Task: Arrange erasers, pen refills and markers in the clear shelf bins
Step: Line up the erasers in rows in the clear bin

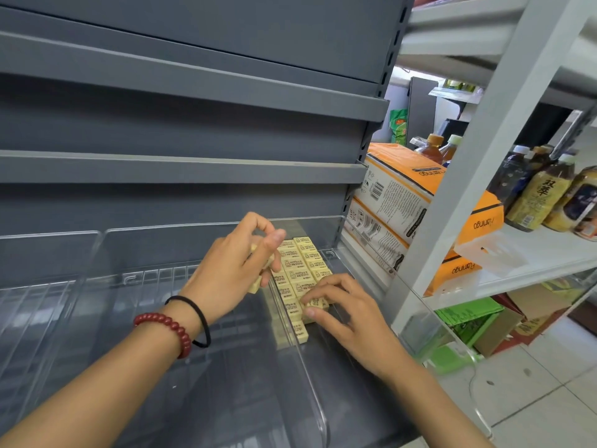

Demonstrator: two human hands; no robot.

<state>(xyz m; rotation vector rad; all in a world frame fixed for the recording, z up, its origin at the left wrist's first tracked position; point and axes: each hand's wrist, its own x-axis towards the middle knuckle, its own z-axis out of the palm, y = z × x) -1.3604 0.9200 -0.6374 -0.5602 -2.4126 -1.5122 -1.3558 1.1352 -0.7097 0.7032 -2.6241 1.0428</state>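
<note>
Erasers point(303, 270), cream blocks with dark print, lie flat in tight rows at the right end of a clear bin point(97, 240) on a grey metal shelf unit point(193, 169). We see them run from the bin's back wall toward its front, hard beside a clear divider point(310, 383). The left hand point(239, 270) hovers above the bin just left of the rows, its fingers curled round a clutch of loose erasers point(255, 287) whose ends poke out below the palm. The right hand point(342, 313) rests at the near end of the rows, thumb and fingertips pinching the front eraser point(315, 304), which touches its neighbours. We note a red bead bracelet point(168, 328) and a black hair tie point(197, 318) on the left wrist. To the right, a white rack point(452, 189) carries two stacked orange-and-white cartons point(403, 189) and, beside them, several capped drink bottles point(542, 192); a green box point(468, 318) sits lower down.
</note>
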